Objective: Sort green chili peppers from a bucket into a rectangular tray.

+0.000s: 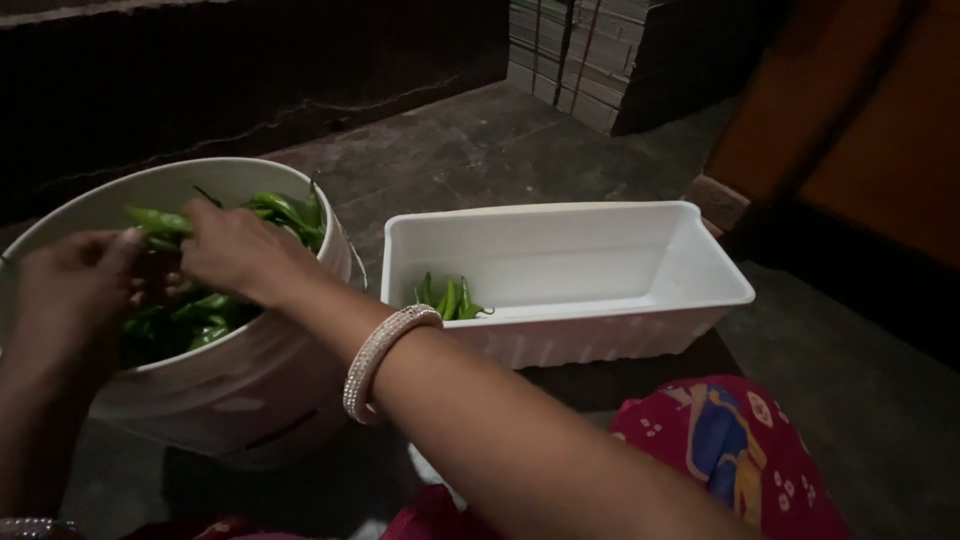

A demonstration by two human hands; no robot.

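Both hands over the round white bucket (250, 380), working one green chilli (157, 220). Chilli's long axis runs roughly left-right in view, near level, tip pointing left past the left hand (75, 290). Slim, tapered, glossy skin.

Right hand (235, 250): grip closed, fingertips pinching the chilli's right end. Left hand: fingers curled in at the chilli from below/left, touching it; how tight that grip is, can't tell, dim and blurred.

So the chilli spans between the two grips, just above the pile of green chillies (200, 315) in the bucket. Bucket is smooth plastic, tilted toward the camera.

Right wrist carries a pale studded bangle (380, 355).

Just right of the bucket: rectangular white tray (640, 330), ribbed outer wall, smooth inside, a few green chillies (448, 298) bunched in its left near corner, pointing mostly upward in view. Both sit on a rough concrete floor (470, 160).
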